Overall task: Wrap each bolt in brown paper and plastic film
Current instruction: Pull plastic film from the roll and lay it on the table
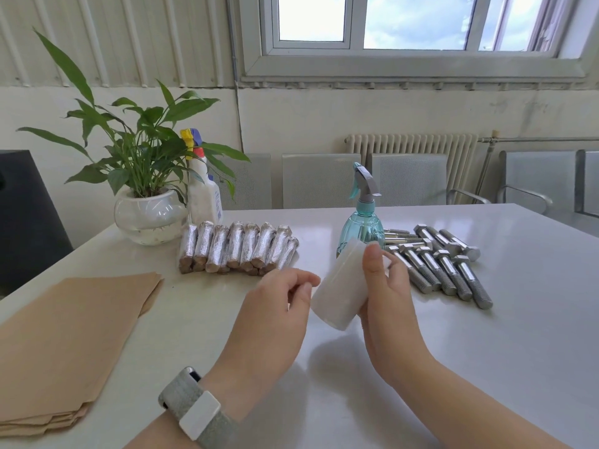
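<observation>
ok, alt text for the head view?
A person's right hand grips a roll of plastic film above a white table; the left hand is beside it. Wrapped bolts lie left, bare bolts right.

Bare forearms; grey woven wristband (197, 413), perhaps watch, on left wrist.

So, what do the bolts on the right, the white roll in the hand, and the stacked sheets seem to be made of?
The bolts look like bare steel: a bright silver shine, with hex heads and threads. The roll, held by the right hand, seems to be plastic film, milky and slightly see-through. The sheets look like matte brown paper, thin and layered at the edges.
</observation>
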A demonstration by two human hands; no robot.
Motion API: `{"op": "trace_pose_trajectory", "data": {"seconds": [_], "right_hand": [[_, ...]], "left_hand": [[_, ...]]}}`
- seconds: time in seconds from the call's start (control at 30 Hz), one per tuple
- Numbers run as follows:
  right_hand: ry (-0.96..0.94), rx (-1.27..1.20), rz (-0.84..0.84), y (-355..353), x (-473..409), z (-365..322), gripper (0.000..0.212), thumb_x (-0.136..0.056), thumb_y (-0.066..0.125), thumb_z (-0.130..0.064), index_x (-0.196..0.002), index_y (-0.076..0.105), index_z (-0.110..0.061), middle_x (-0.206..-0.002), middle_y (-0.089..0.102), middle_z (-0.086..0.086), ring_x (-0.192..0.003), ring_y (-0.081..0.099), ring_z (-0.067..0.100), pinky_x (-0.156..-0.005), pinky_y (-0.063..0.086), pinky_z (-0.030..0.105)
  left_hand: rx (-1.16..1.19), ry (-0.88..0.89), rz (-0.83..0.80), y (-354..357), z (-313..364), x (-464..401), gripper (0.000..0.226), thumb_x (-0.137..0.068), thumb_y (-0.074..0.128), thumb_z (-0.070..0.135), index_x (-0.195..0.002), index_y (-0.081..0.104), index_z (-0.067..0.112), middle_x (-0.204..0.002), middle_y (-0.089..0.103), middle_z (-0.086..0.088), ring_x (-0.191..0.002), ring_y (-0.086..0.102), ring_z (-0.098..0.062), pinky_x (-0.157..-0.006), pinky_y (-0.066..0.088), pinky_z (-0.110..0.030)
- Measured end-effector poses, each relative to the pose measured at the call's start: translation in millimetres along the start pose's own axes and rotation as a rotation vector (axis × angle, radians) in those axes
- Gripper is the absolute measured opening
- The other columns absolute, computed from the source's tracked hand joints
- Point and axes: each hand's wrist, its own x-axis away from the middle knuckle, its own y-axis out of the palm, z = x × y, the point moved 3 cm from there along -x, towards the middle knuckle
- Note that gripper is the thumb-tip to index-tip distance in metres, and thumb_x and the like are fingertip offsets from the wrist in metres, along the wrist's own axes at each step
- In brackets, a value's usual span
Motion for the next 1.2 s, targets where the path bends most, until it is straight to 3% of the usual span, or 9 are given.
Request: {"op": "trace_pose_trajectory", "data": {"seconds": [0.17,0.3,0.4,0.47,0.63,0.73,0.8,0.93,1.2], "right_hand": [[0.207,-0.010,-0.183,8,4,9,0.066,-0.067,0.080,-0.049,-0.123,0.053,-0.025,-0.121,0.062,0.009,-0.104,0.068,0.022,-0.081,0.059,0.044],[0.291,0.117,-0.345,10,6,7,0.031,-0.080,0.075,-0.025,-0.109,0.065,-0.025,-0.100,0.068,0.006,-0.086,0.069,0.020,-0.084,0.059,0.044],[0.260,0.373,-0.515,11,5,-4,0.030,-0.067,0.066,-0.029,-0.097,0.070,-0.027,-0.088,0.069,-0.001,-0.074,0.062,0.012,-0.065,0.051,0.022],[0.245,0.460,-0.577,11,4,-8,0.031,-0.066,0.066,-0.028,-0.097,0.069,-0.024,-0.087,0.066,-0.003,-0.074,0.059,0.011,-0.061,0.046,0.017],[0.168,0.524,-0.647,3,-2,-11,0.012,-0.082,0.077,-0.019,-0.086,0.066,-0.020,-0.085,0.060,-0.001,-0.081,0.053,0.012,-0.078,0.041,0.028],[0.101,0.534,-0.659,2,-4,-12,0.011,-0.087,0.073,-0.020,-0.083,0.063,-0.018,-0.077,0.058,-0.005,-0.073,0.051,0.008,-0.069,0.041,0.020],[-0.058,0.634,-0.631,3,-6,-15,0.012,-0.088,0.072,-0.019,-0.081,0.062,-0.019,-0.072,0.059,-0.011,-0.066,0.050,0.001,-0.064,0.042,0.016],[-0.343,0.862,-0.639,7,-2,-18,0.013,-0.090,0.069,-0.021,-0.083,0.059,-0.026,-0.080,0.062,-0.016,-0.067,0.053,-0.002,-0.064,0.044,0.014],[-0.166,0.799,-0.750,4,-3,-21,0.016,-0.095,0.062,-0.024,-0.081,0.054,-0.025,-0.058,0.049,-0.012,-0.055,0.041,0.008,-0.054,0.037,0.022]], "left_hand": [[-0.206,-0.001,0.040,-13,-15,-11,0.020,-0.100,0.040,0.019,-0.089,0.056,0.026,-0.097,0.045,0.007,-0.086,0.049,-0.003,-0.076,0.036,-0.017],[-0.144,0.034,0.100,-13,-19,-10,0.022,-0.098,0.038,0.017,-0.081,0.049,0.025,-0.090,0.050,0.009,-0.089,0.047,0.002,-0.072,0.033,-0.009],[-0.137,0.118,0.085,-13,-18,-9,0.023,-0.099,0.037,0.018,-0.081,0.047,0.028,-0.085,0.052,0.010,-0.085,0.049,-0.005,-0.071,0.034,-0.015],[-0.174,0.178,0.035,-12,-18,-9,0.022,-0.100,0.036,0.020,-0.083,0.046,0.031,-0.087,0.051,0.013,-0.086,0.049,-0.007,-0.075,0.037,-0.019],[-0.225,0.247,-0.103,-10,-18,-5,0.017,-0.102,0.034,0.030,-0.092,0.046,0.035,-0.087,0.049,0.026,-0.078,0.050,-0.001,-0.068,0.035,-0.013],[-0.216,0.243,-0.116,-10,-18,-8,0.017,-0.101,0.032,0.034,-0.093,0.047,0.035,-0.090,0.050,0.031,-0.080,0.051,0.002,-0.068,0.036,-0.012],[-0.195,0.232,-0.133,-10,-20,-9,0.017,-0.101,0.033,0.034,-0.093,0.047,0.036,-0.090,0.051,0.032,-0.082,0.052,0.002,-0.068,0.036,-0.011],[-0.193,0.216,-0.163,-14,-24,-10,0.013,-0.101,0.039,0.036,-0.091,0.046,0.036,-0.084,0.055,0.019,-0.082,0.054,-0.005,-0.068,0.039,-0.017],[-0.195,0.250,-0.220,-21,-17,-10,0.011,-0.098,0.045,0.042,-0.090,0.048,0.035,-0.077,0.060,0.010,-0.079,0.058,-0.010,-0.072,0.045,-0.024]]}}
